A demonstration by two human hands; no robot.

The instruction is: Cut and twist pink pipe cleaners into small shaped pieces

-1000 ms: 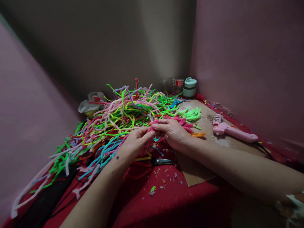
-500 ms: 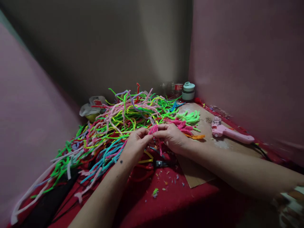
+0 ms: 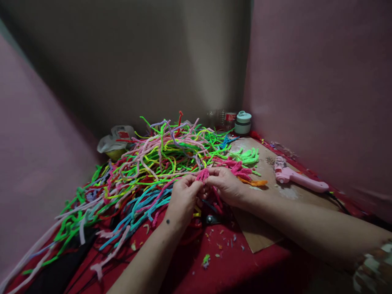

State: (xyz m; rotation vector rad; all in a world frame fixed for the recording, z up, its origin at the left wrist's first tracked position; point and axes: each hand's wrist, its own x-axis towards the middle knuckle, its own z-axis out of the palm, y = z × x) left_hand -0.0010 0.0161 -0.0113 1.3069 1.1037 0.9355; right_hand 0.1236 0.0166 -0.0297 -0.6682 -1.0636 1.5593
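Observation:
My left hand (image 3: pixel 183 199) and my right hand (image 3: pixel 225 185) meet at the middle of the table, fingers pinched together on a folded pink pipe cleaner (image 3: pixel 202 175) that sticks up between them. Just behind them sprawls a big heap of pipe cleaners (image 3: pixel 153 159) in green, pink, yellow, blue and lilac. Small bent pink pieces (image 3: pixel 239 168) and light green pieces (image 3: pixel 246 155) lie to the right of my right hand, with an orange piece (image 3: pixel 254 183) beside them.
A pink glue gun (image 3: pixel 298 178) lies on a cardboard sheet (image 3: pixel 260 232) at the right. Scissors (image 3: pixel 212 219) sit under my hands. A teal-lidded jar (image 3: pixel 243 122) and a plastic bag (image 3: pixel 114 141) stand by the back wall. Cut scraps dot the red cloth (image 3: pixel 226 265).
Both hands have drawn slightly nearer to me and lower in the view, still working the pink pipe cleaner, whose folded end now stands up between the fingertips.

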